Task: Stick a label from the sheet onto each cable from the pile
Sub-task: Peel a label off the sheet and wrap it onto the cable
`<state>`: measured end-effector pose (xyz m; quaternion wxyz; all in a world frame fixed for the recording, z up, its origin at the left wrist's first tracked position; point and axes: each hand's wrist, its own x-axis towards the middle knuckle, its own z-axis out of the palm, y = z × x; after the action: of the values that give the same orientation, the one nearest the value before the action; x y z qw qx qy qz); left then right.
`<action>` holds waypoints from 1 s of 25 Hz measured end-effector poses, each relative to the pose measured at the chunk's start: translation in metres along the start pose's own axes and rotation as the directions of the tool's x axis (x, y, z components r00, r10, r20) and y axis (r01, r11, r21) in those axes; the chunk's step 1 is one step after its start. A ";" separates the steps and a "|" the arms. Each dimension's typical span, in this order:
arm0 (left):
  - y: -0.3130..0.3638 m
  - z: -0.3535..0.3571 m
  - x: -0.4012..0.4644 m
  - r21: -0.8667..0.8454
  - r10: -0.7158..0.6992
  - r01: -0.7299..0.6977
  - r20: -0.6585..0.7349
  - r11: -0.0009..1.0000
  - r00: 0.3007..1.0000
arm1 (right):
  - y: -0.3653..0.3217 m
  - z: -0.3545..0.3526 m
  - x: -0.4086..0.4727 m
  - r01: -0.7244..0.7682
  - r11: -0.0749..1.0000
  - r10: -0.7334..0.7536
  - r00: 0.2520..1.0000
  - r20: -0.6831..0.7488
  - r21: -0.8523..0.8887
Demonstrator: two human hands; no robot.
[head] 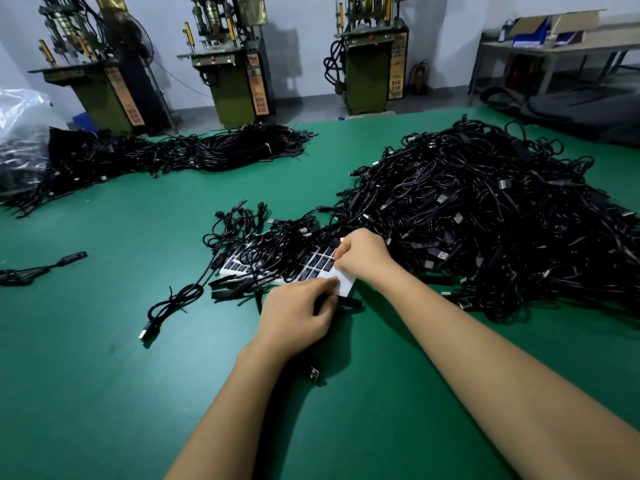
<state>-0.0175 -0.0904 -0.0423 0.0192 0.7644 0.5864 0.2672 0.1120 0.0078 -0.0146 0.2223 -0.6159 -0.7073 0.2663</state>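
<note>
The label sheet [313,263] lies on the green table [104,341], partly under loose cables. The right hand [362,256] pinches at its labels; the left hand [299,313] grips 1 cable [348,302]. The pile [485,209] lies just right.

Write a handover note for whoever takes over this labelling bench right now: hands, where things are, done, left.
Left hand: grips a black cable against the green table.
Right hand: fingers curled at the label sheet, apparently pinching a label; the label itself is not visible.
The sheet lies under loose cables, beside the big pile on the right.
Done: cannot tell which cables are already labelled.
Left: peel, stick on the held cable, then work through the pile.
</note>
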 end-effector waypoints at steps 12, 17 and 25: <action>0.001 -0.002 0.000 -0.034 -0.023 0.023 -0.002 0.999 1.000 | -0.013 0.013 0.006 -0.113 0.993 0.109 0.989 -0.098 -0.040; -0.001 0.001 0.001 -0.038 -0.037 0.037 0.011 0.999 0.999 | -0.010 0.014 0.006 -0.042 0.993 0.037 0.998 -0.045 -0.114; -0.001 0.001 0.002 -0.014 -0.007 0.006 -0.032 1.000 0.999 | -0.006 0.014 -0.001 0.165 0.977 -0.166 0.986 0.003 -0.132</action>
<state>-0.0172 -0.0884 -0.0428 0.0159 0.7579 0.5872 0.2837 0.0982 0.0045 -0.0213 0.2053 -0.5693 -0.7713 0.1969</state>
